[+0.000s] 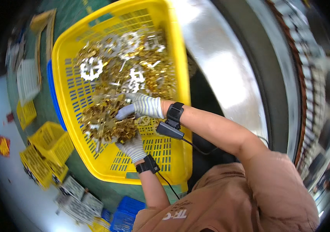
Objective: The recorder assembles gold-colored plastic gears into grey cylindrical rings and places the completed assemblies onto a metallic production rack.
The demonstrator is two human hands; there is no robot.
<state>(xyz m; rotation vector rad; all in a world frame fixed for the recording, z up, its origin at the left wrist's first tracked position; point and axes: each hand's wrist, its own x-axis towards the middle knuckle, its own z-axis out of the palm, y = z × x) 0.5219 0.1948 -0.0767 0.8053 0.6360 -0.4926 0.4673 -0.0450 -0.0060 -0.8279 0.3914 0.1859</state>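
A large yellow plastic basket [180,96] with slotted walls holds a heap of small shiny gold-coloured metal pieces [109,118]. White, gear-shaped rings [91,69] lie among them toward the far side. My right hand [143,106], in a striped knit glove, reaches in from the right; its thumb and fingers curl onto a thick clump of the gold pieces. Under the near edge of that clump is my left hand [133,149], gloved the same way. It supports the pieces from below, and its fingertips are hidden beneath them. Each wrist wears a black strap with a small device.
A smooth metal surface [226,65] curves along the basket's right side. A blue rim [55,94] shows behind its left wall. On the green floor to the left stand more yellow baskets [49,143]; a blue crate [126,214] sits near the bottom. Cables trail from both wrist devices.
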